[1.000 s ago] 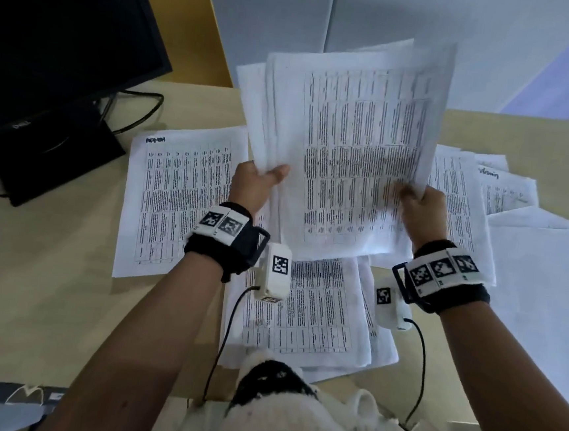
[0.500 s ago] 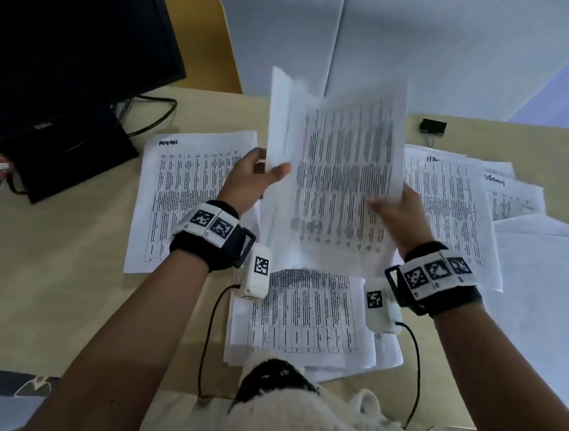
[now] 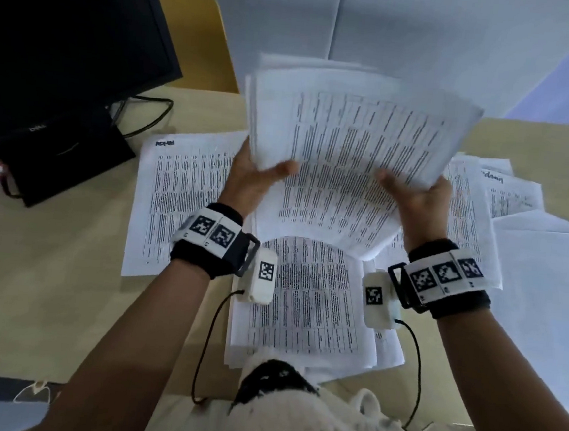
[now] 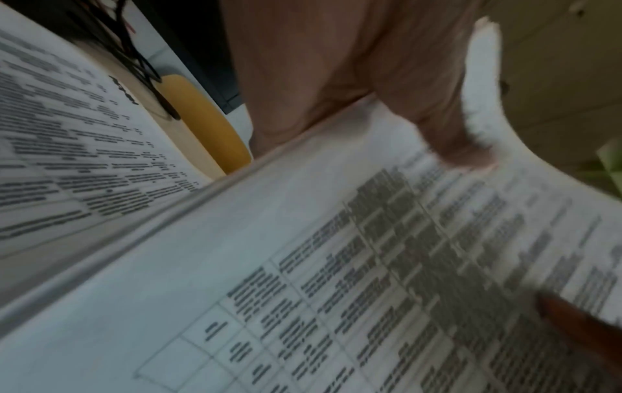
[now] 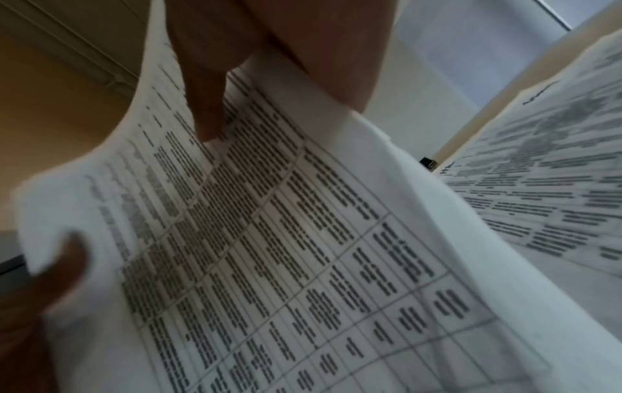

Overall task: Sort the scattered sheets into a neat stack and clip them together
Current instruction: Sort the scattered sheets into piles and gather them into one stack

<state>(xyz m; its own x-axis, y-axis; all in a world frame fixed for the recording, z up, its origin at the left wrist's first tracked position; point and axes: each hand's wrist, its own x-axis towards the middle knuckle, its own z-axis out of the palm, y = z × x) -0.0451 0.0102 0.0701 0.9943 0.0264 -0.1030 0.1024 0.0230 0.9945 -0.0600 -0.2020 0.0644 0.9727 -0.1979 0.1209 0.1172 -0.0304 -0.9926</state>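
Observation:
Both hands hold a bundle of printed sheets (image 3: 351, 142) up above the desk, its top edges fanned and uneven. My left hand (image 3: 255, 175) grips the bundle's left edge, thumb on the front. My right hand (image 3: 415, 196) grips the right edge the same way. The left wrist view shows the printed table on the bundle (image 4: 370, 266) under my left thumb (image 4: 447, 133). In the right wrist view my right thumb (image 5: 208, 106) presses on the same bundle (image 5: 286, 239). More sheets lie flat on the desk: one at the left (image 3: 180, 206), a pile (image 3: 306, 306) near me, several at the right (image 3: 515, 197). A small black binder clip (image 5: 428, 162) sits on the desk beyond them.
A black monitor (image 3: 62, 31) on its stand (image 3: 58, 154) with cables occupies the desk's back left. A yellow chair back (image 3: 196, 32) stands behind the desk. Bare wooden desk (image 3: 29, 282) lies at the front left. Blank white sheets (image 3: 544, 300) cover the right side.
The held bundle has spread from a narrow, upright hold into a wide, flatter one, and both hands have moved apart and up. It now hides the binder clip in the head view.

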